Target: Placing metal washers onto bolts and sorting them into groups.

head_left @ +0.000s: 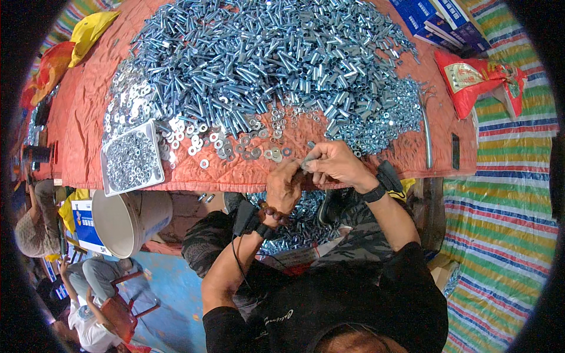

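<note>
My left hand (283,189) and my right hand (340,166) meet over the near edge of the red quilted cloth (82,135). Thumb and fingers of the right hand pinch a small metal fastener (311,145), whose end shows above the fingers. The left fingers are closed right beside it; what they hold is hidden. Just beyond the hands lie loose flat washers (219,144) and thin spring washers (276,120). Behind them spreads a big heap of metal bolts (218,76) and sleeves (335,70), with small nuts (368,132) at its right side.
A white tray (159,154) of small washers stands at the left edge, above a white bucket (115,226). Farther right lie a metal rod (428,135), a red bag (459,85) and blue boxes (438,26). More fasteners (306,223) sit between my legs. Another person (94,317) sits lower left.
</note>
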`<control>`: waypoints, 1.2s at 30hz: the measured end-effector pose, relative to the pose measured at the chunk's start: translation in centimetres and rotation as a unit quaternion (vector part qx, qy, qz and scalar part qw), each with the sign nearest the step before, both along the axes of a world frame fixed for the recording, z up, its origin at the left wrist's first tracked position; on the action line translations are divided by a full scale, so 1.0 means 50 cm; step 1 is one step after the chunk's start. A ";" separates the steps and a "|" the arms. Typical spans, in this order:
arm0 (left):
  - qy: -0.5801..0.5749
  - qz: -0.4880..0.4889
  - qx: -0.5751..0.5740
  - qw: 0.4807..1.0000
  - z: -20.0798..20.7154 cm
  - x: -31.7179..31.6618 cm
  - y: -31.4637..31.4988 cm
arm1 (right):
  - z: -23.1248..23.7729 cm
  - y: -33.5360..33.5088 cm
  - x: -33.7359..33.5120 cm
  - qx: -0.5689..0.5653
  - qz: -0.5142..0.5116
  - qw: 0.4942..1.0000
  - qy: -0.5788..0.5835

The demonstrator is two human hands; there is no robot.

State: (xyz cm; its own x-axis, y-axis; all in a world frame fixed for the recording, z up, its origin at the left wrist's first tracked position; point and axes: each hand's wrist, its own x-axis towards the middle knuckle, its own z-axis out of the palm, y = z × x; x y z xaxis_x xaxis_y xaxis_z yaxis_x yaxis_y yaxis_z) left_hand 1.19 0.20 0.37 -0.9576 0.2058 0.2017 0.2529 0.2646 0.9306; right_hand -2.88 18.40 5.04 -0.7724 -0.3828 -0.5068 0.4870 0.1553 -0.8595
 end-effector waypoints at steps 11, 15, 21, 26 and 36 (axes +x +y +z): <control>-0.002 0.007 0.004 1.000 -0.014 0.001 0.000 | 0.007 0.090 0.012 0.314 -0.095 0.907 0.263; -0.017 0.026 0.020 0.999 -0.006 0.000 0.008 | 0.005 0.104 0.038 0.398 -0.023 0.844 0.357; 0.001 0.042 -0.002 0.999 -0.009 -0.001 0.011 | -0.006 0.089 0.055 0.477 0.059 0.784 0.393; -0.013 0.034 0.010 0.999 -0.008 0.000 0.009 | -0.016 0.092 0.059 0.486 0.045 0.768 0.415; 0.025 0.040 0.000 0.999 -0.008 -0.005 0.012 | 0.027 0.029 0.059 0.319 -0.027 0.840 0.438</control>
State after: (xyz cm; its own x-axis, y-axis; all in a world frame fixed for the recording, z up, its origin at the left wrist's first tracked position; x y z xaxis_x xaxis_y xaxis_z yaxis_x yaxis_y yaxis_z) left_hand 0.96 0.79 -0.05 -0.9596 0.1282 0.2506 0.2776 0.2853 0.9173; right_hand 0.04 19.86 6.39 -0.9633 -0.2021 0.1767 -0.2685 0.7180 -0.6421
